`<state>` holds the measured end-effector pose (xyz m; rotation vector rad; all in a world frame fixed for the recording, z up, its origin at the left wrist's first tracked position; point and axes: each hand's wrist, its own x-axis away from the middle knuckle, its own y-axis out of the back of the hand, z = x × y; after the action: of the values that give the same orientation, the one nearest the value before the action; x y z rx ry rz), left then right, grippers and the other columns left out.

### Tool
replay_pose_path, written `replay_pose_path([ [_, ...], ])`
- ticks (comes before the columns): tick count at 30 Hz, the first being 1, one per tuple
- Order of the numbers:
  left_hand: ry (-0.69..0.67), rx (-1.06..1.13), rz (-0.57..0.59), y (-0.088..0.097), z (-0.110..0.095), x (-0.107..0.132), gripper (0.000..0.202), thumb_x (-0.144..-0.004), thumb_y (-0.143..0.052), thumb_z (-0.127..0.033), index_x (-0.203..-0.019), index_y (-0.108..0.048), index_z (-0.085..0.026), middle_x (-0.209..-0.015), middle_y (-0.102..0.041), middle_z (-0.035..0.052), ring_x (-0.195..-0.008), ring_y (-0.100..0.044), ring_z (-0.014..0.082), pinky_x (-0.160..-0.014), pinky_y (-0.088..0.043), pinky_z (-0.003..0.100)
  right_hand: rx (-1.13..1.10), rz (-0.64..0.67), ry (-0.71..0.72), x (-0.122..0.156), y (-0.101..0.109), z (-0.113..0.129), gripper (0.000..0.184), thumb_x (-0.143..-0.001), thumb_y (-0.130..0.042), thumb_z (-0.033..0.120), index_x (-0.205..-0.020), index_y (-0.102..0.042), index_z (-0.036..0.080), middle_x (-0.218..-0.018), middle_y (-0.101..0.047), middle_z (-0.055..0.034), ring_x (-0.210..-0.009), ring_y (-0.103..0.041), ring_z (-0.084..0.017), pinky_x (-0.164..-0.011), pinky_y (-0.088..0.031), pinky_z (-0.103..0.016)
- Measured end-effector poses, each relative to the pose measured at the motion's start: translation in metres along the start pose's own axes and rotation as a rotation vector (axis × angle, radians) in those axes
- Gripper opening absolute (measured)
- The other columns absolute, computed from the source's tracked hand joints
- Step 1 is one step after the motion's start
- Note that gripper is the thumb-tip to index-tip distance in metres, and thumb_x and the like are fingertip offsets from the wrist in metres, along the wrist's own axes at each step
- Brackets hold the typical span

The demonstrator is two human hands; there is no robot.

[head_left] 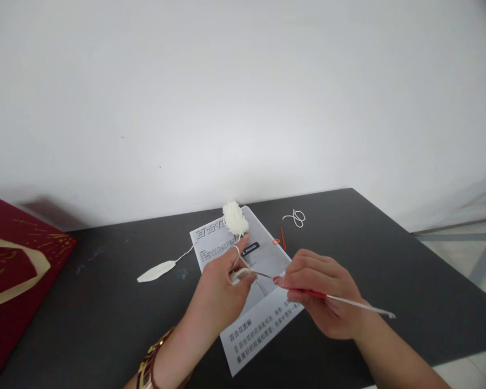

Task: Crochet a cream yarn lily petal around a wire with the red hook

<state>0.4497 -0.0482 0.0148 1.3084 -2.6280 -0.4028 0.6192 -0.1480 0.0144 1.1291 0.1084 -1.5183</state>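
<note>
My right hand is closed around the red grip of a crochet hook, whose other metal end sticks out past the wrist. The hook's tip reaches left to a small white crochet piece. My left hand pinches that piece between thumb and fingers, with white yarn looped over the raised index finger. Behind that finger a ball of white yarn rests on a printed sheet. Farther left, a finished-looking white crocheted petal with a yarn tail lies on the dark table.
On the black table, a red needle, a small orange item and a loose white yarn scrap lie right of the sheet. A red gift bag with a cream ribbon stands at left. A white wall rises behind.
</note>
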Motion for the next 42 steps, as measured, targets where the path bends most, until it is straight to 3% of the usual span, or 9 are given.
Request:
replay_pose_path([
  [4, -0.017, -0.033, -0.066, 0.002, 0.001, -0.002, 0.045, -0.073, -0.065, -0.019, -0.118, -0.063, -0.018, -0.066, -0.066, 0.0008, -0.069, -0.060, 0.0215, -0.075, -0.040, 0.032, 0.179, 0.040, 0.161, 0.007, -0.010, -0.003, 0.030, -0.080, -0.058, 0.009, -0.110, -0.058, 0.015, -0.078, -0.069, -0.0092, -0.063, -0.060, -0.018, -0.057, -0.051, -0.030],
  [9, -0.037, -0.057, -0.127, 0.003, -0.001, -0.003, 0.056, -0.075, -0.065, -0.022, -0.130, -0.054, -0.016, -0.073, -0.073, 0.0026, -0.072, -0.063, 0.0217, -0.078, -0.042, 0.031, 0.321, 0.022, 0.245, 0.012, -0.016, -0.004, 0.032, -0.079, -0.060, 0.009, -0.111, -0.058, 0.009, -0.083, -0.073, -0.0128, -0.067, -0.064, -0.020, -0.058, -0.054, -0.032],
  [14, 0.003, -0.019, -0.212, -0.005, 0.000, 0.001, 0.059, -0.076, -0.066, -0.026, -0.132, -0.051, -0.018, -0.078, -0.075, 0.0040, -0.080, -0.066, 0.0246, -0.082, -0.042, 0.033, 0.438, 0.013, 0.328, 0.012, -0.017, -0.005, 0.028, -0.084, -0.058, 0.015, -0.111, -0.060, 0.009, -0.081, -0.074, -0.0114, -0.069, -0.067, -0.020, -0.058, -0.056, -0.031],
  [19, -0.061, 0.197, -0.286, -0.010, 0.002, 0.005, 0.060, -0.072, -0.072, -0.026, -0.129, -0.055, -0.022, -0.086, -0.075, 0.0043, -0.085, -0.066, 0.0242, -0.081, -0.044, 0.031, 0.270, -0.120, 0.235, 0.009, -0.018, -0.011, 0.038, -0.082, -0.058, 0.008, -0.120, -0.057, 0.013, -0.084, -0.073, -0.0111, -0.071, -0.067, -0.019, -0.061, -0.057, -0.030],
  [23, 0.023, 0.407, -0.250, -0.016, 0.002, 0.005, 0.073, -0.071, -0.074, -0.027, -0.137, -0.043, -0.021, -0.085, -0.073, 0.0022, -0.082, -0.065, 0.0196, -0.080, -0.046, 0.030, 0.083, -0.239, 0.128, 0.004, -0.017, -0.014, 0.040, -0.079, -0.060, 0.005, -0.116, -0.063, 0.020, -0.082, -0.072, -0.0088, -0.071, -0.066, -0.018, -0.060, -0.055, -0.030],
  [28, 0.134, 0.768, -0.123, -0.016, 0.001, 0.002, 0.074, -0.071, -0.074, -0.020, -0.138, -0.041, -0.024, -0.075, -0.072, -0.0022, -0.075, -0.065, 0.0147, -0.079, -0.046, 0.029, -0.083, -0.242, 0.001, 0.003, -0.017, -0.017, 0.033, -0.081, -0.058, 0.005, -0.109, -0.067, 0.020, -0.085, -0.070, -0.0094, -0.073, -0.065, -0.019, -0.061, -0.055, -0.031],
  [32, 0.229, 0.914, -0.023, -0.011, 0.000, -0.002, 0.067, -0.071, -0.074, -0.013, -0.133, -0.047, -0.014, -0.077, -0.074, 0.0027, -0.079, -0.067, 0.0144, -0.082, -0.045, 0.027, 0.060, -0.162, 0.161, 0.006, -0.017, -0.022, 0.033, -0.083, -0.056, 0.006, -0.113, -0.064, 0.015, -0.092, -0.070, -0.0119, -0.080, -0.065, -0.019, -0.067, -0.057, -0.033],
  [37, 0.254, 0.887, -0.002, -0.008, -0.004, -0.001, 0.066, -0.072, -0.072, -0.012, -0.133, -0.045, -0.011, -0.084, -0.076, 0.0076, -0.080, -0.068, 0.0155, -0.079, -0.047, 0.026, 0.522, -0.009, 0.422, 0.012, -0.016, -0.018, 0.026, -0.084, -0.055, 0.010, -0.107, -0.065, 0.007, -0.091, -0.071, -0.0135, -0.088, -0.064, -0.022, -0.081, -0.057, -0.034],
  [42, 0.035, 0.512, -0.179, -0.010, -0.001, 0.003, 0.066, -0.076, -0.069, -0.021, -0.136, -0.043, -0.018, -0.092, -0.076, 0.0051, -0.086, -0.068, 0.0182, -0.084, -0.048, 0.030, 0.606, -0.008, 0.410, 0.016, -0.023, -0.012, 0.027, -0.086, -0.051, 0.012, -0.109, -0.065, 0.007, -0.094, -0.071, -0.0137, -0.087, -0.064, -0.023, -0.084, -0.055, -0.038],
])
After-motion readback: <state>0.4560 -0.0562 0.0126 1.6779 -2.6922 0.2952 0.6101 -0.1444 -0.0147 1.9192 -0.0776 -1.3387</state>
